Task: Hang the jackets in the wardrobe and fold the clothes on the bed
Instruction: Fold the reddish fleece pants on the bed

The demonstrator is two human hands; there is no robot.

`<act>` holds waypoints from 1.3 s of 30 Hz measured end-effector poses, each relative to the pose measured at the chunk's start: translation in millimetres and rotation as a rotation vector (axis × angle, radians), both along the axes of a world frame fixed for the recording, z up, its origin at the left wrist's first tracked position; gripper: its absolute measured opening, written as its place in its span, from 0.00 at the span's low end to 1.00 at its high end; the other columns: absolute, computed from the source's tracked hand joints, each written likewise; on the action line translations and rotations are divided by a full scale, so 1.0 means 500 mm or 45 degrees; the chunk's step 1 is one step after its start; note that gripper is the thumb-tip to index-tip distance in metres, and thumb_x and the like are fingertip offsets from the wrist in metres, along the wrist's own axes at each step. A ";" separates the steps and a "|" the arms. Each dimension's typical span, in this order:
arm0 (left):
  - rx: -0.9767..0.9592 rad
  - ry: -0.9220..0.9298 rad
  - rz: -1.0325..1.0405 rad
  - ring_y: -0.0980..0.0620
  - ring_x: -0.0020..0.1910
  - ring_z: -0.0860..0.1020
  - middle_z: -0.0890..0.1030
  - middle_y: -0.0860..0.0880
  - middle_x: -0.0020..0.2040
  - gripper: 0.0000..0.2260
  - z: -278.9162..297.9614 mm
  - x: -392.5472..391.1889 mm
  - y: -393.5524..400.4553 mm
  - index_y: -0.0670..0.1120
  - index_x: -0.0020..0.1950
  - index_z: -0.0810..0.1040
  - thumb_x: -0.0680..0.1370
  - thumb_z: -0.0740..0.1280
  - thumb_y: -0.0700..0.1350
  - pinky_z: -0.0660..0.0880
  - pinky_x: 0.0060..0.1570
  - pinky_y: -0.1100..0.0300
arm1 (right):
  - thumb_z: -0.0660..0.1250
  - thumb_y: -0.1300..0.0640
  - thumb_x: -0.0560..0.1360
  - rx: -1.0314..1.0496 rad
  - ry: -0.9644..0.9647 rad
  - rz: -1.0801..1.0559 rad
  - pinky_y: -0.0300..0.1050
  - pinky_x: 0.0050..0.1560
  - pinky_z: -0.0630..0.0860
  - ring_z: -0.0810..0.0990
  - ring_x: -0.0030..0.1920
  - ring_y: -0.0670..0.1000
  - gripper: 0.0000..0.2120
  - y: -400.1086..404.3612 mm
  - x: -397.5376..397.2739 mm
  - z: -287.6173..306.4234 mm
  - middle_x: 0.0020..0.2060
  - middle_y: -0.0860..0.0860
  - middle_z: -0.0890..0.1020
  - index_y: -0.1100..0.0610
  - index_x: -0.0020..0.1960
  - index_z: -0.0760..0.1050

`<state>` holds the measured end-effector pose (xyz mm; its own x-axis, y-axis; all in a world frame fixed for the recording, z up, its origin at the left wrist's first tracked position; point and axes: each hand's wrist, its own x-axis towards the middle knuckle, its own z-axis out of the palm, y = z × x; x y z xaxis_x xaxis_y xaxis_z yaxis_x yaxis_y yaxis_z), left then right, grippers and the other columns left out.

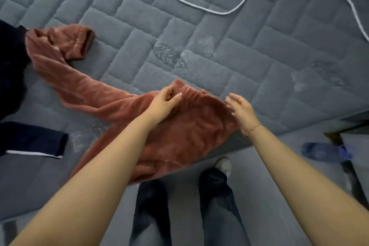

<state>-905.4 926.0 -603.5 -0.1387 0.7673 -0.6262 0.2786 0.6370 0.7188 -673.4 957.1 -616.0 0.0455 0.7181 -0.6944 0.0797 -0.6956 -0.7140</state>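
Thin bracelet (252,129), dark jeans (217,205), sneakers (223,165)

bed (229,50): grey quilted | pink sweater (179,136) | navy garment (34,140) | white cable (199,4)

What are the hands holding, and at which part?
The left hand pinches the pink trousers at the waistband; the right hand is open, holding nothing.
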 end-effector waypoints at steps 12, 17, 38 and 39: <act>-0.551 1.057 -0.528 0.42 0.67 0.70 0.78 0.46 0.63 0.27 -0.100 0.022 0.147 0.52 0.60 0.78 0.75 0.58 0.70 0.57 0.66 0.44 | 0.74 0.50 0.73 -0.129 -0.182 0.478 0.44 0.51 0.75 0.77 0.46 0.52 0.11 -0.073 0.121 -0.117 0.50 0.58 0.75 0.55 0.48 0.75; -0.353 0.790 -0.398 0.39 0.60 0.74 0.77 0.37 0.60 0.24 -0.083 0.009 0.164 0.38 0.59 0.73 0.78 0.65 0.59 0.68 0.57 0.51 | 0.71 0.57 0.75 -0.316 0.149 0.479 0.32 0.38 0.73 0.78 0.36 0.47 0.09 -0.054 0.144 -0.085 0.39 0.53 0.79 0.55 0.42 0.71; 0.458 0.270 -0.599 0.57 0.37 0.71 0.73 0.56 0.39 0.20 0.080 0.698 0.873 0.52 0.43 0.68 0.66 0.81 0.45 0.70 0.40 0.65 | 0.71 0.72 0.70 0.236 -0.128 -0.477 0.31 0.42 0.77 0.80 0.42 0.43 0.12 0.376 0.735 0.023 0.41 0.49 0.82 0.55 0.45 0.79; 0.462 0.265 -0.611 0.56 0.39 0.73 0.75 0.55 0.41 0.20 0.070 0.749 0.904 0.50 0.46 0.70 0.66 0.81 0.45 0.71 0.44 0.63 | 0.70 0.71 0.71 0.240 -0.131 -0.501 0.31 0.42 0.76 0.80 0.42 0.43 0.13 0.400 0.782 0.019 0.41 0.49 0.83 0.54 0.46 0.79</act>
